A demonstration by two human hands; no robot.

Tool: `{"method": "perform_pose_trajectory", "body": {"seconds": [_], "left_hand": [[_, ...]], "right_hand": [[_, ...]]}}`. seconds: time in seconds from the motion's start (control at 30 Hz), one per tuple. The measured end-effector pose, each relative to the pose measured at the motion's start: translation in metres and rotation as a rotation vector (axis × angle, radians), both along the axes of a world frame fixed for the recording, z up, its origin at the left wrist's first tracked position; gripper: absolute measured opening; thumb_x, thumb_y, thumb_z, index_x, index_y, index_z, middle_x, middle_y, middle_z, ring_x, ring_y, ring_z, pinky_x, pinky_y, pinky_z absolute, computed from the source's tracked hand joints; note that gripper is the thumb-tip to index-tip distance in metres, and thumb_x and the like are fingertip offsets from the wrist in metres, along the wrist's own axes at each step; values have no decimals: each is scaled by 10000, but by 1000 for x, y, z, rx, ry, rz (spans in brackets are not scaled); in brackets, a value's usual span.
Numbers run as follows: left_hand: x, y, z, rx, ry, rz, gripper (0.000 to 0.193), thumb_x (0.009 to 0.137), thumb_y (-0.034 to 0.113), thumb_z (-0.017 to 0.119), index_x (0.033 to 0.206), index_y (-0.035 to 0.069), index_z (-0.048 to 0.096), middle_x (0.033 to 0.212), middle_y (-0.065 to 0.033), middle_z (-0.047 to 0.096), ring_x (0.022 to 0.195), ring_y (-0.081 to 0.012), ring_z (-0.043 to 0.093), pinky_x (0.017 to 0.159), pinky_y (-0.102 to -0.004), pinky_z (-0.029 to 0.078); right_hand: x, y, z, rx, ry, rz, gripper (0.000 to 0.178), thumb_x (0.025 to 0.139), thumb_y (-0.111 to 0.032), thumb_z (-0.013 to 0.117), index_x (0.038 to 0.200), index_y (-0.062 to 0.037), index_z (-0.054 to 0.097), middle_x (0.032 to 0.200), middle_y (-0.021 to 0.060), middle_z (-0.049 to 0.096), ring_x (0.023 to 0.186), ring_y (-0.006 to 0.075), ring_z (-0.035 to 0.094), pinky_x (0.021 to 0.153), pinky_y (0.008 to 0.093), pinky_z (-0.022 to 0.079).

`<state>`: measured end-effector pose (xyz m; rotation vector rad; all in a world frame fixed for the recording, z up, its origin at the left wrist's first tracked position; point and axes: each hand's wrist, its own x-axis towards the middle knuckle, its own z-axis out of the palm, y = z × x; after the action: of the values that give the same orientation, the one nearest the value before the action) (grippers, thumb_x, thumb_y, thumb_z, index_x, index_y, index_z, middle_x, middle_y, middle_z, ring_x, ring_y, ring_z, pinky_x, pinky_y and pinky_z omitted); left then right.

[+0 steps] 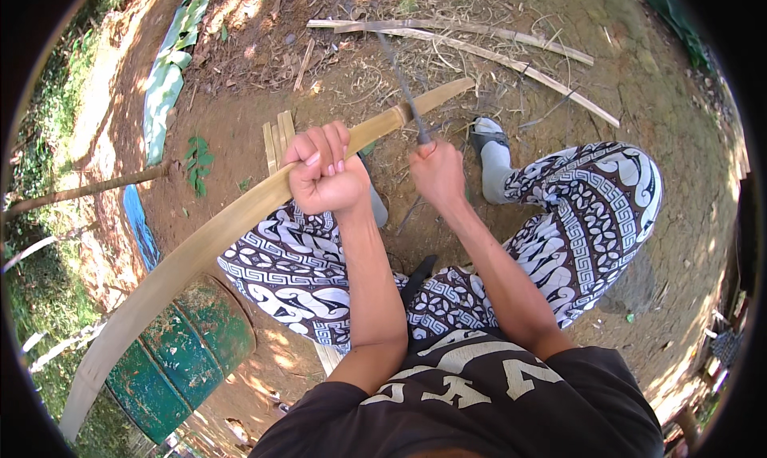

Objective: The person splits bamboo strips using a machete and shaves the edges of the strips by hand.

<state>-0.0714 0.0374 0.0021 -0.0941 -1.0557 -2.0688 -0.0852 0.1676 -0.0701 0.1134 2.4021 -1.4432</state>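
A long, pale split bamboo strip (200, 254) slants from the lower left edge up to its tapering far end at upper middle. My left hand (326, 170) is wrapped round it, fingers curled over the top, short of a node. In my right hand (438, 173), closed in a fist, is a knife (405, 87) with a thin dark blade. The blade points up and away, crossing the bamboo strip just past the node. It looks to be touching the strip there. The knife's handle is mostly hidden inside the fist.
Split bamboo pieces (495, 55) lie ahead on brown dirt among curled shavings (447, 59). Short slats (279, 134) rest beyond my left hand. A green metal drum (184, 354) lies at lower left under the strip. Farther left are a wooden pole (88, 189) and blue plastic (140, 226).
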Motion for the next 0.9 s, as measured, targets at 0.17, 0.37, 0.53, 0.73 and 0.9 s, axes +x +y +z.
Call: {"method": "perform_pose_trajectory", "body": {"seconds": [0.17,0.37,0.53,0.73,0.9], "left_hand": [[0,0,2,-8,4,-58,261,732,157,486,550,156,299,472,25,306,418,-93,252,526,-294,247],[1,-19,10,-174,14,-369,274,581,181,563,518,132,301,464,37,294,438,-105,241,561,-314,235],[0,-24,17,-159,81,-587,339,483,170,572,475,135,235,419,19,245,400,-151,182,508,-329,158],[-8,-30,13,-287,144,-832,361,444,151,582,462,157,222,405,15,210,387,-174,129,495,-341,104],[-7,-30,10,-312,136,-897,352,470,144,583,451,162,232,381,39,209,367,-156,124,483,-327,126]], "right_hand": [[0,5,-19,9,-59,-96,263,857,-153,559,717,67,598,728,299,637,753,439,677,689,474,510],[-16,36,-6,94,-127,-22,300,827,-208,606,691,59,581,680,275,618,726,424,668,677,476,499],[-5,39,43,58,14,146,245,779,-137,614,678,44,483,591,214,531,563,377,528,606,449,454],[-5,39,60,168,8,245,233,830,-143,571,736,68,544,669,283,577,680,471,569,670,494,476],[-25,77,-28,381,-27,112,319,909,-197,533,882,90,670,777,333,643,817,487,647,772,530,525]]}}
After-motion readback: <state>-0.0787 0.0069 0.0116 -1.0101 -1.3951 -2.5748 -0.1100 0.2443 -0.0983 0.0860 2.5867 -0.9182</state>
